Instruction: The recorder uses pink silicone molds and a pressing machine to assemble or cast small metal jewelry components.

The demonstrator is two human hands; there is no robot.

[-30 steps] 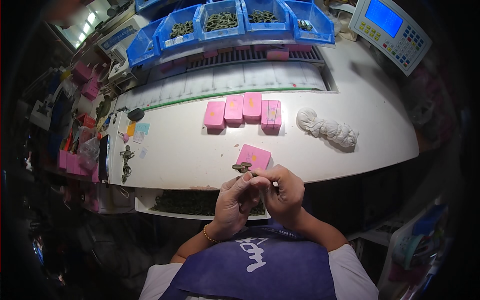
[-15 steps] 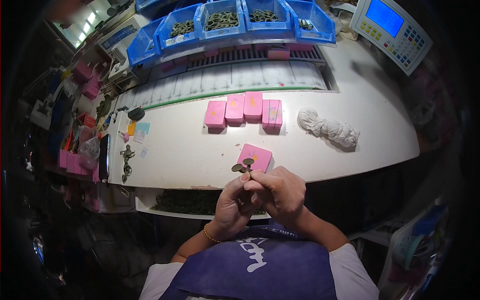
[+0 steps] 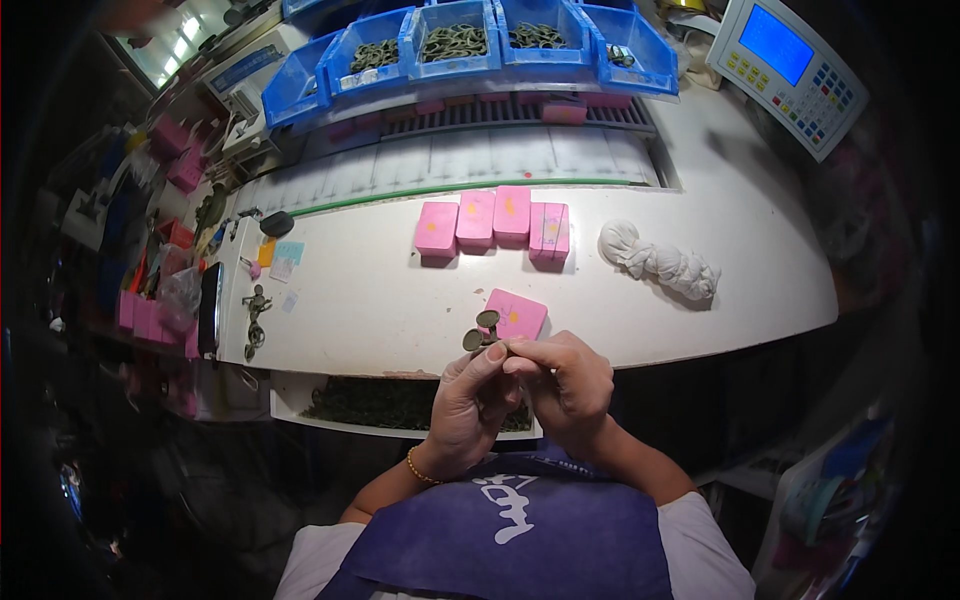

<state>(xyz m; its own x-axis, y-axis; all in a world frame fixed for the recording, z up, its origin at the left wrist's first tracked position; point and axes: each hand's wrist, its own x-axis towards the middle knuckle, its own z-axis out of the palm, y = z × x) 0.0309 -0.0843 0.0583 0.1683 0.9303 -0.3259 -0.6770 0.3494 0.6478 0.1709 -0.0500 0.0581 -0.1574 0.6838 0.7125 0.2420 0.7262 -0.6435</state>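
Note:
Both my hands meet just in front of the table's near edge, fingertips together around a small dark green piece with two round discs on short stems. My left hand is closed, pinching the piece's lower end between thumb and fingers. Close against it, my right hand is closed too, its thumb and forefinger at the same end. What the fingertips cover of the piece is hidden. Right behind the discs lies a single pink block with a yellow mark on top, partly covered by the piece and the right hand.
Several pink blocks stand side by side farther back on the white table. A twisted white cloth lies to their right. Blue bins hold green pieces at the back. Below the near edge, a drawer holds more.
The green piece has turned slightly between my fingers, so its discs now face me more and stand one above the other. My hands hold nearly the same place; the view has shifted slightly.

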